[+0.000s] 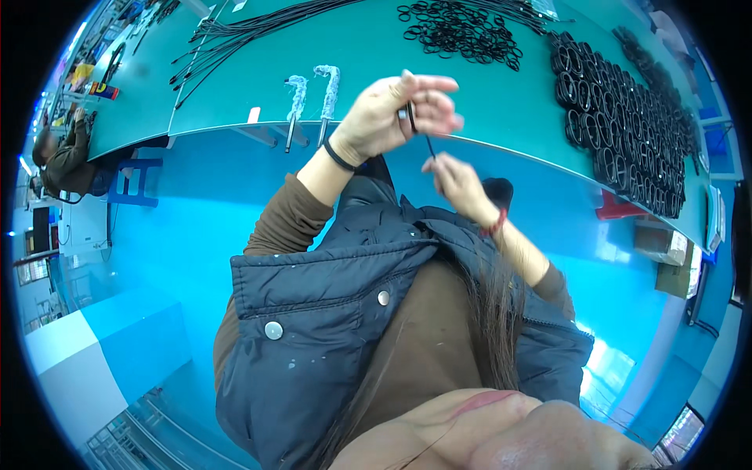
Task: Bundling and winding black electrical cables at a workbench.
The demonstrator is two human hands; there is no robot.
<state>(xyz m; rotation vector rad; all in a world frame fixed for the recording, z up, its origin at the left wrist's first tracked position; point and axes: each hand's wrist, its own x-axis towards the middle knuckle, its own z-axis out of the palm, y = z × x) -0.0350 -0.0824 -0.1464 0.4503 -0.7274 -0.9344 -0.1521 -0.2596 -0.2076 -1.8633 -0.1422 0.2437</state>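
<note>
My left hand point(406, 111) is raised just over the near edge of the green table, its fingers curled loosely with a thin black cord point(430, 146) looped across them. A small pale piece shows on the cord by the palm; its kind is too small to tell. Lower and to the right, my right hand point(458, 184) pinches the cord's other part between thumb and fingertips. The cord runs short and fairly straight between the two hands.
Black rings point(462, 35) lie heaped on the green table point(235, 86). Rows of coiled black cables point(627, 129) fill its right side, long black cables point(251, 27) its far left. Two plastic-wrapped clamps point(327, 90) stand at the near edge. A person point(66, 164) sits at left.
</note>
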